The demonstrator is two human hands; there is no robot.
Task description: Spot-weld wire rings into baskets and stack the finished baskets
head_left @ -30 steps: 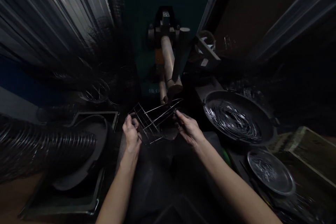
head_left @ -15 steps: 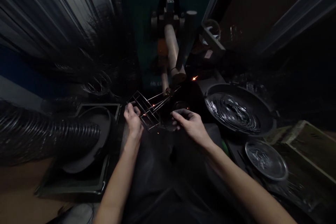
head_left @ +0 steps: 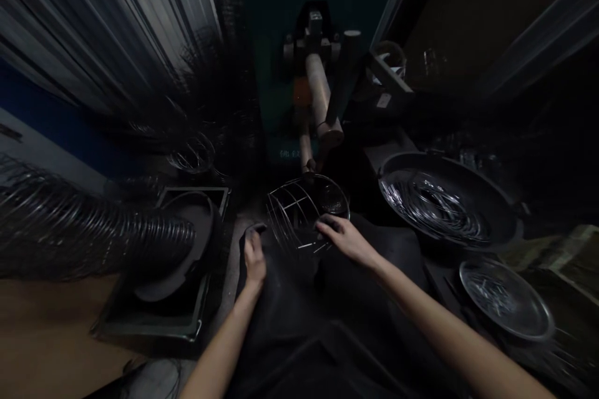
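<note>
A curved frame of thin bright wire (head_left: 294, 204), with a rounded rim and crossing wires, is below the tip of the machine's lower rod (head_left: 306, 153). My left hand (head_left: 255, 259) is just left of the wire frame, fingers apart and bent, with a gap between it and the wires. My right hand (head_left: 349, 238) is at the frame's right side, thumb and fingers pinched together on its near edge. Dark smudges cover the fingertips. Short bright wire ends show beside the right fingertips; the exact grip is hard to see in the dim light.
A green machine (head_left: 271, 75) with a thick metal arm (head_left: 322, 93) stands ahead. At right are a dark pan (head_left: 508, 224) holding wire loops and a round dish (head_left: 538, 318) of small metal pieces. At left, stacked wire rings (head_left: 154, 234) lean into a dark basin (head_left: 206, 230).
The wire frame has turned and come down from the rod, its rounded rim now showing. My left hand has let go of it; my right hand has come to it. The sparks are gone.
</note>
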